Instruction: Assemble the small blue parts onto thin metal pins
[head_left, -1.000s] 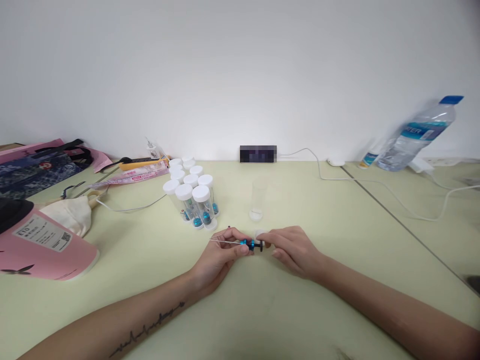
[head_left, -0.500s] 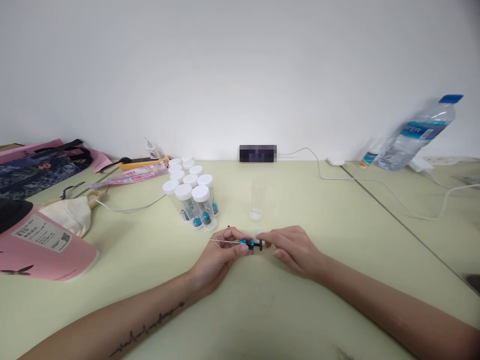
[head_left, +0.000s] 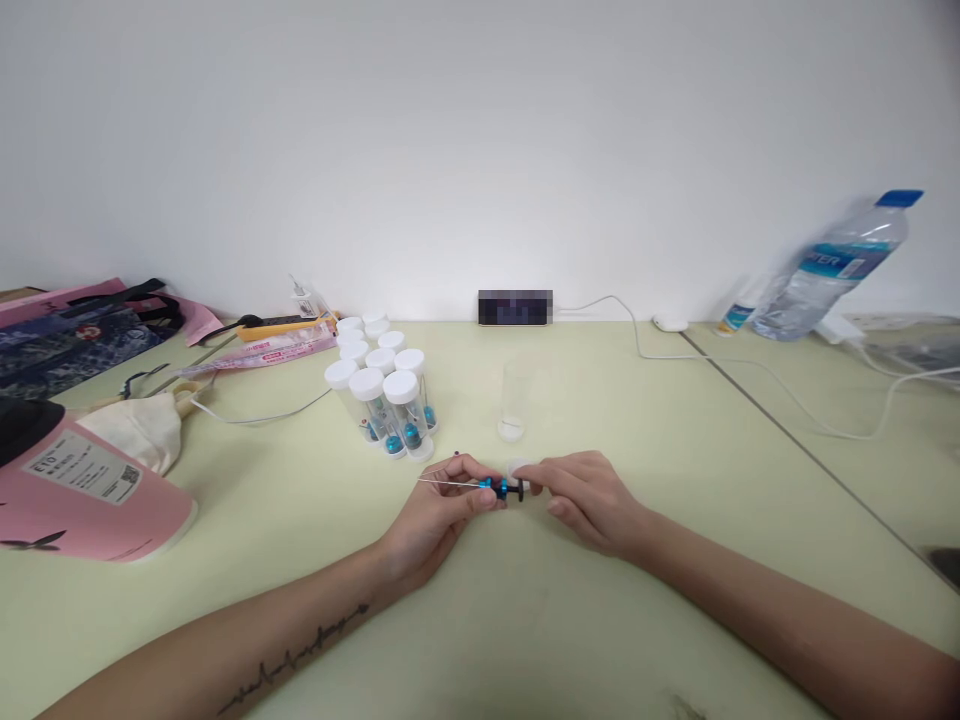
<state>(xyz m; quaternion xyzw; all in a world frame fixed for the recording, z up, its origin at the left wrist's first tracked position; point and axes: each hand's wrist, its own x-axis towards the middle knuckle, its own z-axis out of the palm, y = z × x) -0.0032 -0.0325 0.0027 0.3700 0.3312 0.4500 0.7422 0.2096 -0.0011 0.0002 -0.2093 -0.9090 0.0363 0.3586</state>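
Note:
My left hand (head_left: 439, 510) is closed, pinching a small blue-and-black plunger tool (head_left: 493, 489) between thumb and fingers. A thin metal rod runs from the tool leftward over the palm, and its black round end (head_left: 520, 490) points right. My right hand (head_left: 592, 500) has its fingers stretched out, the index fingertip at or very close to that black end; whether it touches, I cannot tell. Its thumb is apart and the hand grips nothing. A white cap (head_left: 517, 471) lies just behind the fingertips. Farther back stands an uncapped clear tube (head_left: 514, 395).
Several white-capped clear tubes (head_left: 403, 387) with blue pieces inside stand left of centre. A pink cup (head_left: 105, 500) is at the near left. A water bottle (head_left: 832, 265) leans at the far right. A white cable (head_left: 765, 375) crosses the table (head_left: 562, 640).

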